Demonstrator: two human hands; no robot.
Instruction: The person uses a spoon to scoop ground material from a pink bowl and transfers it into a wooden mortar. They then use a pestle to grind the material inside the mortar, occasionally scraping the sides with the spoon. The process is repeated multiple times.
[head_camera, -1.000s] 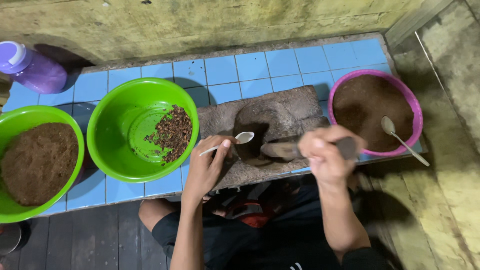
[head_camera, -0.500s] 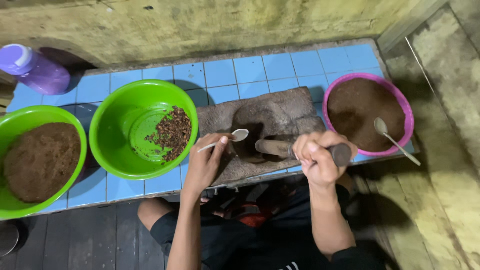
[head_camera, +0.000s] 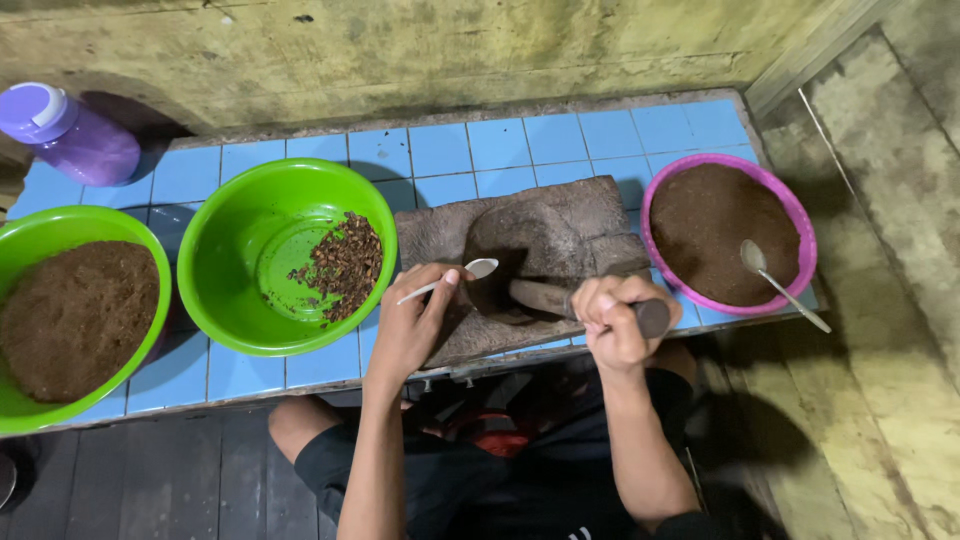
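Pestle (head_camera: 560, 298) and spoon (head_camera: 447, 281) over a stone mortar (head_camera: 540, 240).
Right hand (head_camera: 615, 320) fingers clamp the pestle's near end; it looks heavy, rigid. Left hand (head_camera: 410, 325) fingers pinch the light spoon's handle.

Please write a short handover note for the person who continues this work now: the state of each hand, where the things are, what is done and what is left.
Left hand: grip shut on a small white spoon, its bowl over the hollow of the stone mortar.
Right hand: grip shut on the stone pestle, whose head lies in the hollow.
Things: middle green bowl holds a small heap of coarse dark bits; far-left green bowl and pink bowl hold brown powder; a metal spoon rests in the pink bowl.
Done: much powder in two bowls.
Left: the coarse bits look unground.
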